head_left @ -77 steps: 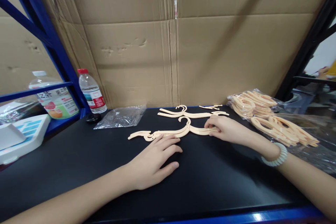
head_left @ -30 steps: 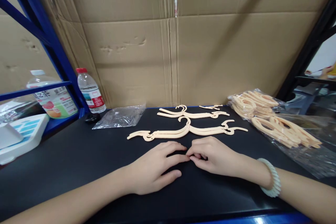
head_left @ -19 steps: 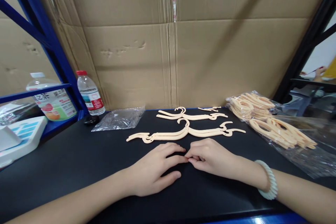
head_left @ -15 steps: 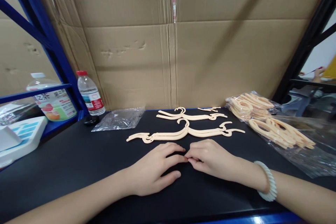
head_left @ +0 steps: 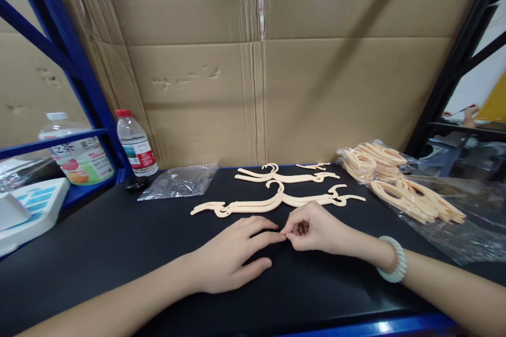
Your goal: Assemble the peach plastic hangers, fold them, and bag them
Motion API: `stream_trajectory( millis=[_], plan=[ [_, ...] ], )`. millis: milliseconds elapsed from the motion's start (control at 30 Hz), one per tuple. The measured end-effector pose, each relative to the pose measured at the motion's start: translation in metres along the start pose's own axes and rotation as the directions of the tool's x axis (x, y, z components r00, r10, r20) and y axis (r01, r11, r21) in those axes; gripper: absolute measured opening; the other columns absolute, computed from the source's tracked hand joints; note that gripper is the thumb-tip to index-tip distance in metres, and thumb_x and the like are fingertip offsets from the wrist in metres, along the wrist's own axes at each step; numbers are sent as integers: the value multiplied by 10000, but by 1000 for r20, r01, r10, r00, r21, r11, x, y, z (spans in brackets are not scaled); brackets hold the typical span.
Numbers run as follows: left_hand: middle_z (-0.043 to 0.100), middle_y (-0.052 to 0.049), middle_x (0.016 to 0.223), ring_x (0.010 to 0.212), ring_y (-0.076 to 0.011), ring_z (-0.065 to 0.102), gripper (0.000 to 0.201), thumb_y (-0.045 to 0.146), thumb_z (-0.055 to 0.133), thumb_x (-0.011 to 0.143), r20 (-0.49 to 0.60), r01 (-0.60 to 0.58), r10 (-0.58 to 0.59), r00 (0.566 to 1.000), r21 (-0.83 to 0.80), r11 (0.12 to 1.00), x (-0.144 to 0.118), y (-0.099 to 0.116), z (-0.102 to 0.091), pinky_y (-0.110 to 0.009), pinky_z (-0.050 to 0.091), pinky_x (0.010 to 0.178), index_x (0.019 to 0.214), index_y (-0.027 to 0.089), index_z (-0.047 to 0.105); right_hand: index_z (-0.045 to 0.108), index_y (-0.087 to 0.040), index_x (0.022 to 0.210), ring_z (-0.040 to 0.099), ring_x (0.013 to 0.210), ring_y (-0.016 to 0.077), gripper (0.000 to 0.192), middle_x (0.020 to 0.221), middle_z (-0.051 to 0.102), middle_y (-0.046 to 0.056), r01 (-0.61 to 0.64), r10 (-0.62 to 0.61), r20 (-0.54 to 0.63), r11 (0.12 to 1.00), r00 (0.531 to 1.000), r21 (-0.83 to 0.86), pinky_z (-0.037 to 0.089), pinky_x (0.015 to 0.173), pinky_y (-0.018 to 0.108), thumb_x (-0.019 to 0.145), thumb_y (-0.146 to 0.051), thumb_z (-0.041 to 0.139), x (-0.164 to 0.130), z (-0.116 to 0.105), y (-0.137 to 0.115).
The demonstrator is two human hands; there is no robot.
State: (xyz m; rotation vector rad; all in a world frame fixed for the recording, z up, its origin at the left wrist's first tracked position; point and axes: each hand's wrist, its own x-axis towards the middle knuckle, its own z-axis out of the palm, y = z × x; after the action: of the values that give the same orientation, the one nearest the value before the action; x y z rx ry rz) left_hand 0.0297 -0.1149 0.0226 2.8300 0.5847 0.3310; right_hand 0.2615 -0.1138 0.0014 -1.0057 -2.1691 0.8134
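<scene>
Two in a row: on the black worktop (head_left: 98, 258), the near hanger (head_left: 253, 206) is laid flat around the middle, and the far hanger (head_left: 294, 178) is laid behind it; both are cream-coloured.
Left hand (head_left: 239, 253): rested palm-down just in front of the near hanger, its grip loosened, fingers spread.
Right hand (head_left: 318, 226): its grip is closed, thumb and fingertips brought together at the tip of a left finger; whether that tip is pinched cannot be told. A bracelet (head_left: 397, 260) is worn on the wrist.
Back edge: thin cream pieces (head_left: 310, 166) are placed beside the far hanger.
Right side: one cream bundle (head_left: 358, 166) is wrapped in clear plastic; a nearer cream pile (head_left: 415, 202) is stacked beside it.
Left side: a clear bag (head_left: 177, 181) is laid flat, near a red-capped bottle (head_left: 138, 150).
Behind: the worktop is backed by cardboard (head_left: 197, 84).
</scene>
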Motion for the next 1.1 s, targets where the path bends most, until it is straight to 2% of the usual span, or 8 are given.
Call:
stream_trajectory(
  millis=[167,333,400,467,600,867,1000,1100],
  plan=[
    [503,-61,1330,1213,-242,478,465,238,491,899,5,-14,14,1000,-3,1000,-1,-2,-2,-396,397,1032,1355,303,429,727,-139,720,476,476,73,151,535,593,-23,-43,43,-11,999,999,25,353,462,178,667,-137,585,3,-7,3],
    [514,-70,1329,1221,-244,479,422,249,480,908,-4,-19,19,1000,-3,1000,-4,-2,-3,-409,392,1037,1328,285,461,710,-134,786,573,585,120,208,662,674,27,-27,-45,-293,971,955,-239,424,540,213,792,-259,544,22,-49,18],
    [519,-75,1324,1222,-240,479,408,251,485,906,-2,-24,24,1000,-5,1000,-5,-1,-3,-405,389,1040,1314,272,476,706,-133,813,611,667,141,242,737,700,48,-147,-35,-372,881,927,-450,450,619,231,833,-270,508,32,-77,29],
    [519,-79,1322,1227,-231,474,402,251,487,906,1,-26,26,1000,-4,1000,-5,-1,-3,-394,381,1047,1308,259,484,707,-146,888,639,739,148,282,844,720,60,-295,75,-341,696,937,-655,459,678,234,873,-246,443,41,-105,43],
    [514,-84,1325,1232,-221,467,390,266,476,915,10,-27,27,1000,3,1000,-6,-1,-3,-386,369,1055,1304,247,487,711,-110,959,660,858,200,299,974,719,135,-376,191,-326,564,926,-735,460,740,266,825,-87,445,51,-141,71],
    [515,-94,1324,1231,-230,467,379,277,477,918,0,-38,38,999,5,999,-5,-4,-1,-394,359,1056,1294,233,495,662,-123,1013,623,965,222,189,1051,656,142,-407,354,-279,368,893,-836,484,830,354,897,-164,519,74,-137,110],
    [516,-93,1322,1228,-235,468,383,273,481,914,1,-37,37,999,-3,999,-5,-3,-2,-393,359,1054,1295,237,495,538,-165,1191,588,999,202,330,1198,560,91,-409,383,-273,339,883,-847,514,838,408,909,-336,547,83,-133,122],
    [518,-96,1318,1223,-243,473,385,265,485,909,-1,-41,41,999,-14,999,-6,-3,-2,-399,360,1052,1293,236,499,565,-158,1155,593,988,200,293,1170,579,95,-410,348,-289,355,892,-840,509,839,397,912,-320,542,83,-132,123]
  ],
)
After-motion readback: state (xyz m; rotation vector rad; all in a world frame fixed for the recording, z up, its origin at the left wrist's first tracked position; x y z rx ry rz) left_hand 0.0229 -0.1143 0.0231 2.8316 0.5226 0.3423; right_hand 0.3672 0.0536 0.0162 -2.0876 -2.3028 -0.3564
